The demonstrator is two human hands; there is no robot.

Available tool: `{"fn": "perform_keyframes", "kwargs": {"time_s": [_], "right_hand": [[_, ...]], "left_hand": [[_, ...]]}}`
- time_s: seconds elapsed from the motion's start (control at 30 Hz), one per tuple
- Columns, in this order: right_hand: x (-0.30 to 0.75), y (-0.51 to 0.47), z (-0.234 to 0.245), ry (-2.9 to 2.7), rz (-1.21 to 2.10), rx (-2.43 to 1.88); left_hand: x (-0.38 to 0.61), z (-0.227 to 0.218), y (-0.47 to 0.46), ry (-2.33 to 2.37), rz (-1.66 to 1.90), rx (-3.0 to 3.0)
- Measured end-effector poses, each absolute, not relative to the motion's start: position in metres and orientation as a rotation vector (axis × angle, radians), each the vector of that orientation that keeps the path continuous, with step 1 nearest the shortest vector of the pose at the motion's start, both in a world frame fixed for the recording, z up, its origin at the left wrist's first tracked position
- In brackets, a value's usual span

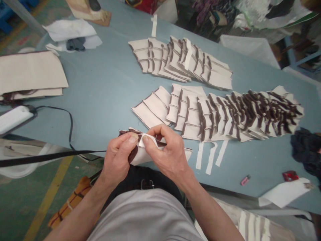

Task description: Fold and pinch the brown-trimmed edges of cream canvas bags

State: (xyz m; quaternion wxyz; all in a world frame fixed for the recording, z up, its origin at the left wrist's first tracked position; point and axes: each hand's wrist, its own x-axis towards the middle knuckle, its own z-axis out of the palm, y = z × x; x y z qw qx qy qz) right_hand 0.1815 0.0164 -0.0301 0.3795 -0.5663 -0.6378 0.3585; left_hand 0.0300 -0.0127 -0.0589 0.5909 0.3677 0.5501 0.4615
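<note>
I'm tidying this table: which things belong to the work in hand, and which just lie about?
Likely part of the work:
panel in left hand
white piece in right hand
similar panels in rows
white strips

Probably just lying about:
pink object
red object
dark cloth

left hand (pixel 116 159) and right hand (pixel 172 155) nearly meet, fingers (pixel 162 130) curled and pinching.

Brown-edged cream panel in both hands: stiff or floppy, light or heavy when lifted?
The cream panel would probably flex: it looks bent between the left hand and right hand. Likely light too, resembling the thin, overlapping panels beyond.
</note>
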Motion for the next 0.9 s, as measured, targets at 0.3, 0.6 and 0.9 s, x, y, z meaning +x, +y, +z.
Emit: {"fn": "perform_keyframes", "kwargs": {"time_s": [0.3,0.6,0.9], "right_hand": [[0.177,0.012,-0.034,-1.675,0.779,-1.437],[0.176,0.01,-0.034,-1.343,1.256,-1.447],[0.176,0.011,-0.049,-0.959,1.809,-1.303]], "left_hand": [[0.025,-0.057,-0.012,1.199,1.086,0.877],[0.038,-0.031,-0.006,1.524,1.052,1.256],[0.044,-0.032,-0.008,1.619,1.015,1.414]]}}
